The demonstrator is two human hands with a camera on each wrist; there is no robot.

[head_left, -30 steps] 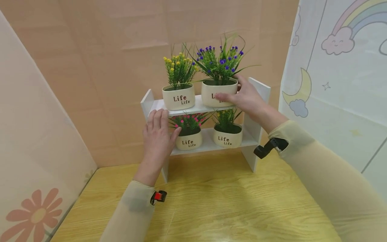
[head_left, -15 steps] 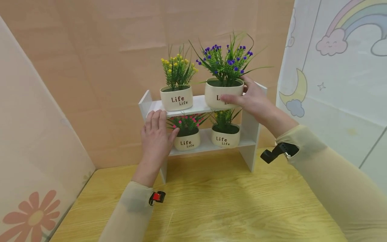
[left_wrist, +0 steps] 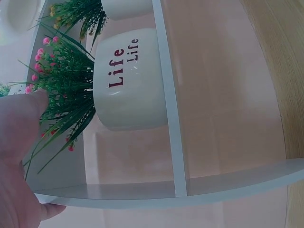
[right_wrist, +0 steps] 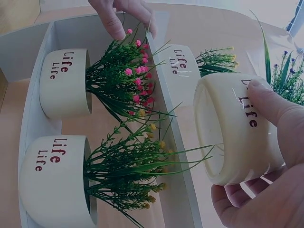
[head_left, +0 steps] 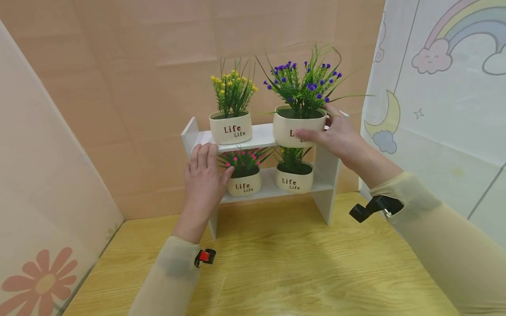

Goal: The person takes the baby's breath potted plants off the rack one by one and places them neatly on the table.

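- Three pots [head_left: 245, 186] stand on the white shelf [head_left: 262, 135], seemingly settled.
- Right hand [head_left: 343, 138] clasps the purple-flowered pot [head_left: 286, 125] clear of it, probably unfinished.
- Left hand [head_left: 203, 177] grips the shelf's corner.

Desk: we see yellowish wood grain spreading below the left grip [head_left: 203, 180] and the right grip [head_left: 341, 136]; desk [head_left: 276, 263].
Backdrop: we find a creased peach sheet [head_left: 118, 87] behind both grips.
Left side: a pale panel [head_left: 47, 153] stands left of the left grip; low on it we see a printed coral flower [head_left: 45, 283], partly cut off.
Right side: we have a white panel [head_left: 446, 193] right of the right grip.
Prints nearest the right grip: a yellow moon [head_left: 392, 115], a blue cloud [head_left: 385, 141] and an outlined star [head_left: 418, 114].
Prints higher, farther right: we see a pastel rainbow [head_left: 454, 23] ending in a pink cloud [head_left: 431, 57].
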